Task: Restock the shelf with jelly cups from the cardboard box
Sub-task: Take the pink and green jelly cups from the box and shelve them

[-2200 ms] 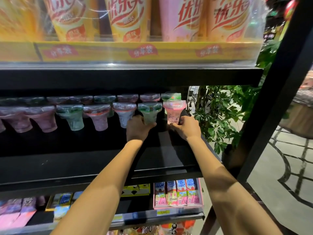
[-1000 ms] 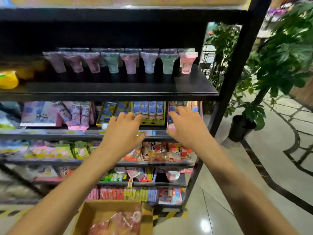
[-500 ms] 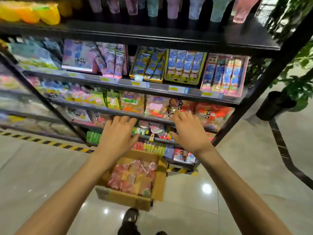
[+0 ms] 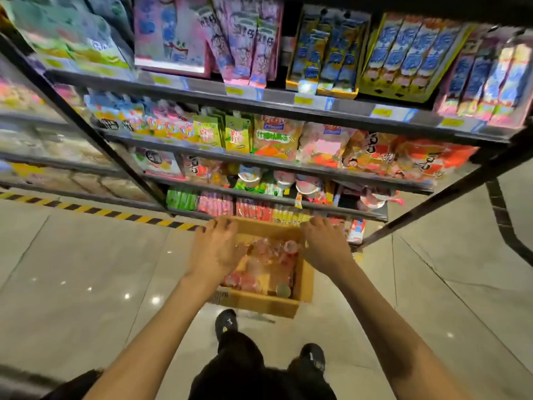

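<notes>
Since both hands hover over the cardboard box [image 4: 259, 303] holding nothing, left hand [image 4: 215, 252] and right hand [image 4: 324, 246] w/ fingers loosely spread, I'd call this the reach-in. Jelly cups [image 4: 268, 252] lie jumbled inside the box, on the floor [image 4: 86, 269] just in front of the shelf rack [image 4: 277, 97]. Prob light, thin slick plastic, dents easy imo, so wrap fingers round the cup body under the rim, don't squeeze hard.

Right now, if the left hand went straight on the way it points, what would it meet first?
Probably the jelly cups in the open cardboard box: the left hand hovers open over its left side. Depth is unclear; the box's far wall could come first.
</notes>
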